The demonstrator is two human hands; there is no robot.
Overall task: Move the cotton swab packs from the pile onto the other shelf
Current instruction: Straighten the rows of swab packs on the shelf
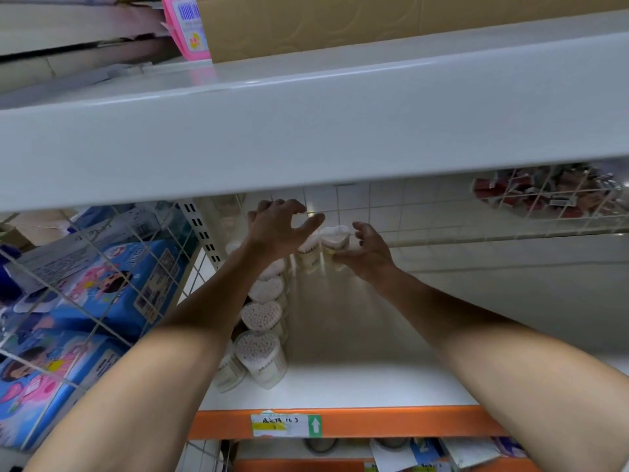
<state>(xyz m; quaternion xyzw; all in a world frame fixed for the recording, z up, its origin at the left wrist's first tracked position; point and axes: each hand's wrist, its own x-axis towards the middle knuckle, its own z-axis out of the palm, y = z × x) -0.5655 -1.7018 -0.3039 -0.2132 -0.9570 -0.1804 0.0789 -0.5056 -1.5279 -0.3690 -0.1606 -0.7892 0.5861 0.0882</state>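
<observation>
Here both hands reach deep into a white shelf with an orange front edge. The left hand hovers with fingers spread and loosely curled, holding nothing, just above and to the left of the back packs. The right hand sits beside a heart-shaped swab pack at the back of the shelf; its thumb touches the pack's lower side, while its fingers curl near the pack's right side (whether they truly press on it I cannot tell). A second pack stands just left of that one, touching or nearly so.

Along the left side of the shelf a row of packs runs from front to back, all upright, their swab tips showing through clear lids. The nearest one stands close to the front edge, with another partly hidden behind the left forearm.

A price label with a green arrow is stuck on the orange edge. To the left, behind a wire grid, lie blue diaper packs. Above, a grey shelf spans the view, carrying a cardboard box and a pink pack. At the right a wire basket holds red items, blurred.
</observation>
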